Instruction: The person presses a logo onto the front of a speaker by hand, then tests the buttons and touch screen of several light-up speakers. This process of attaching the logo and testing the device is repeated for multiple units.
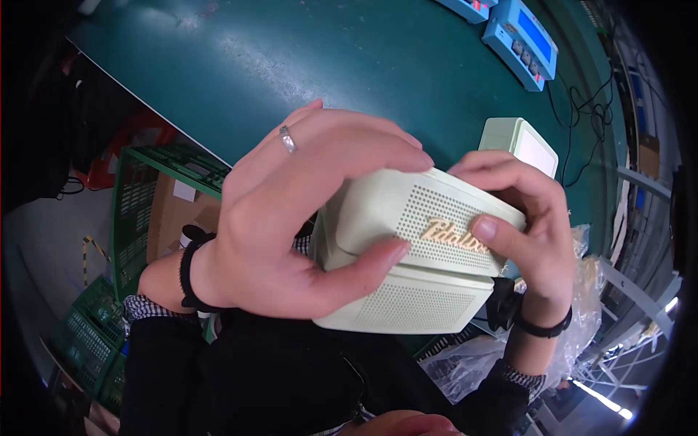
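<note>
While both hands (pixel 291 218) grip pale-green speaker shells (pixel 414 254), blue meters (pixel 523 40) beyond.

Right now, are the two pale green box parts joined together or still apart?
Joined loosely: the upper grille part sits skewed on the lower part, between the left hand and right hand.

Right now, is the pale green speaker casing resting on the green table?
No: both the left hand and right hand hold the casing up off the table.
</note>
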`<move>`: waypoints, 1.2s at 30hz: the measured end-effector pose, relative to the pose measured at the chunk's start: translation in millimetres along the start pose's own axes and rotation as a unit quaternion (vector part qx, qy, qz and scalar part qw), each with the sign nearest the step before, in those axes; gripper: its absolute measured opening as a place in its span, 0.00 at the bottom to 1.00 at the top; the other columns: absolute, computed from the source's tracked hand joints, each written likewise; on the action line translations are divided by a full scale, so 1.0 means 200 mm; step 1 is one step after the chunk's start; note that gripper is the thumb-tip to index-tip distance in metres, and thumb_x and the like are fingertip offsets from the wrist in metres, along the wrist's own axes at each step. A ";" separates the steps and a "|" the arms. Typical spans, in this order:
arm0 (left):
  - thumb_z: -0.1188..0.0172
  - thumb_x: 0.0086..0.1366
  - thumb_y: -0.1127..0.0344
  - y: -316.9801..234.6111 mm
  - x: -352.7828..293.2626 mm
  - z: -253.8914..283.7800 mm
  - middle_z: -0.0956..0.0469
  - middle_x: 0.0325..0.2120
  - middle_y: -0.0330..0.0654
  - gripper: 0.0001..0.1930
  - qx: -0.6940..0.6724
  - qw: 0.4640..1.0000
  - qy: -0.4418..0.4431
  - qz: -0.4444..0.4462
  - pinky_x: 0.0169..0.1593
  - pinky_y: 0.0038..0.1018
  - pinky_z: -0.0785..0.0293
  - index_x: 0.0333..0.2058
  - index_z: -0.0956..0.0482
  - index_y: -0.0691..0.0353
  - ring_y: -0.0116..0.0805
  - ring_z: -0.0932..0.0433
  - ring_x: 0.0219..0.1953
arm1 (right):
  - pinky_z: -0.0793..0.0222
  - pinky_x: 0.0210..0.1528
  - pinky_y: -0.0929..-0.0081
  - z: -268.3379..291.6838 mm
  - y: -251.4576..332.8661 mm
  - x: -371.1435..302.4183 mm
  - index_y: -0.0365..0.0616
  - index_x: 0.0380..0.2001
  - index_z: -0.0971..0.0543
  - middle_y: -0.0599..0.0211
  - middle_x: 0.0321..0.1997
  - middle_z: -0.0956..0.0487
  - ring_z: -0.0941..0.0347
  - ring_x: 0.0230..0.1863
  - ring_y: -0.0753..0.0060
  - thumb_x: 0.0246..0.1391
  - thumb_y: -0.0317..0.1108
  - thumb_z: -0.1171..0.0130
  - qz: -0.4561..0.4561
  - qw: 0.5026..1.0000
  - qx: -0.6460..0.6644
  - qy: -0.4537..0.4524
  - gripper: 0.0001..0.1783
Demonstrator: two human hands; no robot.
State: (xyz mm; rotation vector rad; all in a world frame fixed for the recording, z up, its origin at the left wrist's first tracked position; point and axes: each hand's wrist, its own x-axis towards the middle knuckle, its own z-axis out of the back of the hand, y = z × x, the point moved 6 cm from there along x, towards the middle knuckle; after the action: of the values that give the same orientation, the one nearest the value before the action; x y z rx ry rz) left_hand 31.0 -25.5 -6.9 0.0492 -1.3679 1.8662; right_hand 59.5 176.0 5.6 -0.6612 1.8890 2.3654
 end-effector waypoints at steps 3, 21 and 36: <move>0.30 0.50 0.67 0.05 0.00 -0.08 0.21 0.43 0.49 0.27 -0.134 0.988 -0.002 0.078 0.57 0.38 0.31 0.49 0.27 0.69 0.39 0.22 0.49 | 0.30 0.56 0.73 0.02 -0.06 0.03 0.34 0.47 0.20 0.56 0.51 0.21 0.24 0.50 0.70 0.47 0.22 0.32 0.014 0.996 0.086 0.031 0.21; 0.29 0.54 0.62 0.03 0.13 -0.21 0.24 0.47 0.47 0.32 -0.186 0.977 0.057 0.091 0.56 0.35 0.30 0.56 0.30 0.63 0.39 0.27 0.55 | 0.37 0.61 0.67 0.14 -0.07 -0.38 0.37 0.54 0.24 0.57 0.52 0.21 0.28 0.56 0.63 0.49 0.32 0.33 0.260 0.915 -0.216 -0.221 0.27; 0.25 0.45 0.62 -0.17 0.12 -0.31 0.27 0.59 0.44 0.32 0.292 0.927 0.133 -0.192 0.64 0.51 0.38 0.53 0.21 0.56 0.59 0.37 0.65 | 0.32 0.56 0.63 0.20 -0.71 -0.98 0.39 0.39 0.19 0.59 0.46 0.20 0.26 0.51 0.50 0.48 0.23 0.37 0.049 0.778 -0.377 -0.501 0.12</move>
State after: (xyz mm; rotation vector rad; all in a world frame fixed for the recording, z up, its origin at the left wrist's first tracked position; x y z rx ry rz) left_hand 61.3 41.9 5.4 0.3312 -0.5352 1.7950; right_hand 266.8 293.6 -49.6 0.6641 0.5184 2.5972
